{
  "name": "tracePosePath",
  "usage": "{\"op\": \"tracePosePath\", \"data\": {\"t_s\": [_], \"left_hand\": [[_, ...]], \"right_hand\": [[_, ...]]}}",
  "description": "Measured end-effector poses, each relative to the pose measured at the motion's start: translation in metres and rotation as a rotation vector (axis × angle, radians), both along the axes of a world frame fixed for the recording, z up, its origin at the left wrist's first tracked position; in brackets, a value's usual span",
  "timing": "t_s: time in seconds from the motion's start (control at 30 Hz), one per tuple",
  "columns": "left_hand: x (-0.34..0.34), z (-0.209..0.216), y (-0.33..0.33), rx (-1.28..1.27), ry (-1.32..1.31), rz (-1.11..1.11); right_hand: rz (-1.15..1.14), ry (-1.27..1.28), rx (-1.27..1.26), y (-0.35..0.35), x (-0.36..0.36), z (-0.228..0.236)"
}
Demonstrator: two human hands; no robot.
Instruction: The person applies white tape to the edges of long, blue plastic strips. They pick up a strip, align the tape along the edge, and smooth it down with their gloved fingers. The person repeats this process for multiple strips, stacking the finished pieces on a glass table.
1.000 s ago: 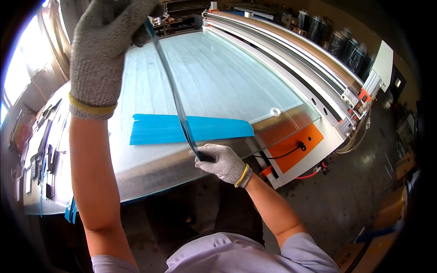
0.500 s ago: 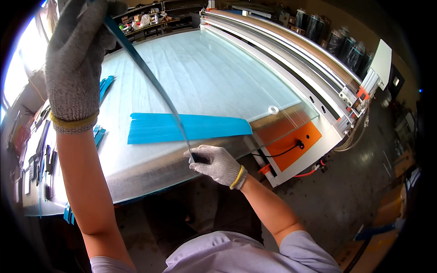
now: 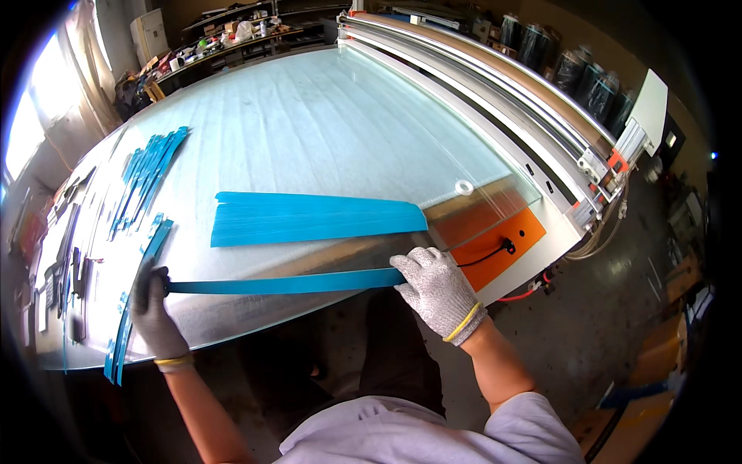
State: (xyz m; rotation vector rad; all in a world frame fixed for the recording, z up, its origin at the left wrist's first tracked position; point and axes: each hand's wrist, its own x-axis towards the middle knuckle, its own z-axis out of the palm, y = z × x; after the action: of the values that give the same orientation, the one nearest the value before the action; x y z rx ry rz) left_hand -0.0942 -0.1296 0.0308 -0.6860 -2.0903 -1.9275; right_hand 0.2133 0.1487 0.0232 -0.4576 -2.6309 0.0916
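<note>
A long, narrow blue strip (image 3: 286, 284) stretches level between my hands, above the near edge of the glass-topped table (image 3: 309, 116). My left hand (image 3: 154, 309), in a grey knit glove with a yellow cuff, is closed on its left end. Gripping the right end is my right hand (image 3: 439, 290), gloved the same way. Just beyond the strip lies a fanned stack of blue strips (image 3: 317, 220) on the glass. More narrow blue strips (image 3: 147, 178) lie in a loose group at the left, and several others (image 3: 117, 340) hang over the table edge beside my left hand.
Along the right side runs a long roller machine (image 3: 495, 77) with metal bars. An orange panel (image 3: 502, 247) with a black cable sits at its near end, by a white ring (image 3: 464, 187). Tools (image 3: 62, 278) crowd the left edge. Wrapped rolls (image 3: 533, 46) stand behind.
My left hand has come down from high at the upper left to the table's near left edge. My right hand moved right and slightly up, and the strip turned from steep to level.
</note>
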Motion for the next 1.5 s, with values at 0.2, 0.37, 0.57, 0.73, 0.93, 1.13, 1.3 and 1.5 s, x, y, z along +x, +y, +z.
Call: {"op": "tracePosePath", "data": {"t_s": [0.2, 0.37, 0.57, 0.73, 0.93, 1.13, 1.3, 1.5], "left_hand": [[0.071, -0.013, 0.079, -0.566, 0.592, -0.310], [0.099, 0.013, 0.154, -0.696, 0.552, -0.930], [0.088, 0.010, 0.191, -0.948, 0.274, -1.248], [0.091, -0.027, 0.192, -0.770, 0.530, -1.114], [0.111, -0.001, 0.165, -0.841, 0.538, -0.825], [0.125, 0.016, 0.154, -0.770, 0.631, -0.843], [0.129, 0.024, 0.148, -0.754, 0.618, -0.830], [0.130, 0.026, 0.144, -0.665, 0.573, -0.782]], "right_hand": [[-0.143, -0.244, 0.441, -0.024, -0.021, 0.003], [-0.137, -0.172, 0.485, -0.041, -0.039, 0.012], [-0.194, -0.267, 0.527, -0.039, -0.039, 0.012], [-0.219, -0.270, 0.489, -0.033, -0.040, 0.004], [-0.144, 0.300, 0.182, -0.018, -0.030, 0.007], [0.148, 0.761, -1.160, -0.014, -0.002, -0.019], [0.061, 0.867, -1.082, -0.031, -0.009, -0.009], [-0.035, 0.873, -0.835, -0.041, -0.021, -0.009]]}}
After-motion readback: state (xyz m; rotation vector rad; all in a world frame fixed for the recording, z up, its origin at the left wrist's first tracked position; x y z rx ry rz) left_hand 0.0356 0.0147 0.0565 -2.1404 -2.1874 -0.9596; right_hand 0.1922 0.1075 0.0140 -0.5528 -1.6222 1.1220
